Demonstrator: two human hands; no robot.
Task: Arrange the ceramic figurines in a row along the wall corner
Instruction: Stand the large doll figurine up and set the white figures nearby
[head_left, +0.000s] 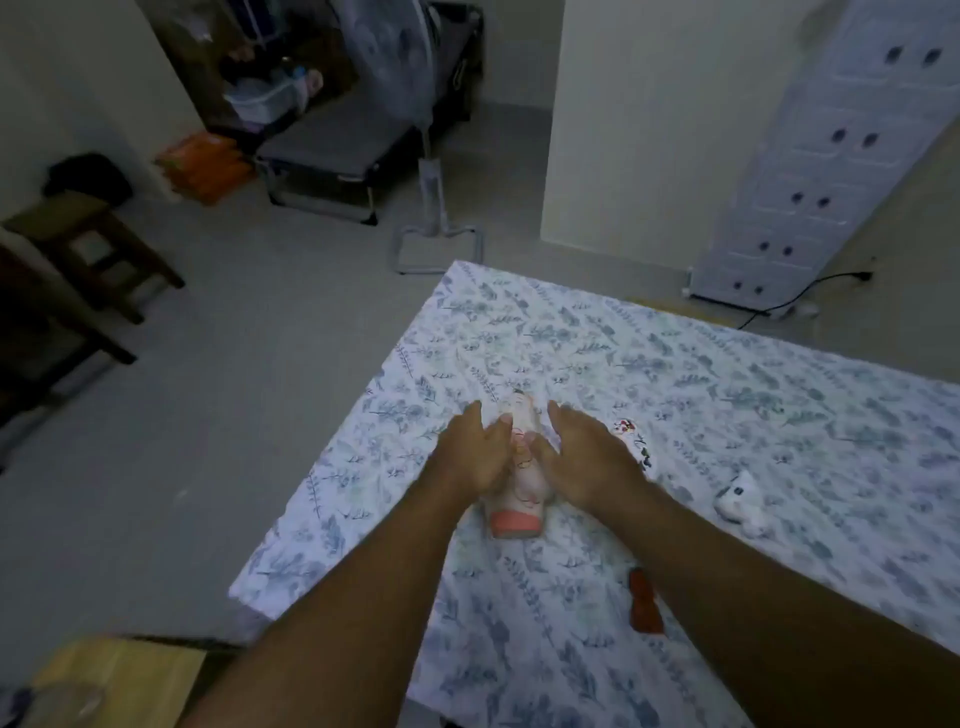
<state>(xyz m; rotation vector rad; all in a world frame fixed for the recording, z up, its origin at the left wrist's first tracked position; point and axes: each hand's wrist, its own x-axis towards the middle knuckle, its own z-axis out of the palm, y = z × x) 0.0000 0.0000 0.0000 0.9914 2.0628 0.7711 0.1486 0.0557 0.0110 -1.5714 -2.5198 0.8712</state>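
Note:
A tall white ceramic figurine (521, 486) with red line markings and a pink base lies on the floral bedsheet (727, 405), head pointing away from me. My left hand (475, 452) presses its left side and my right hand (587, 457) its right side, fingers stretched forward. A white figurine with red and black marks (635, 441) lies just right of my right hand, partly hidden by it. A small white animal figurine (740, 501) rests farther right. A red-brown figurine (645, 603) lies beside my right forearm.
The bed's left edge drops to a grey floor. A standing fan (410, 156) and a folding cot (332, 150) stand beyond. A white drawer cabinet (810, 171) with a black cable is at the right. Wooden stools (88, 249) sit at the left, a wooden surface (119, 675) at the lower left.

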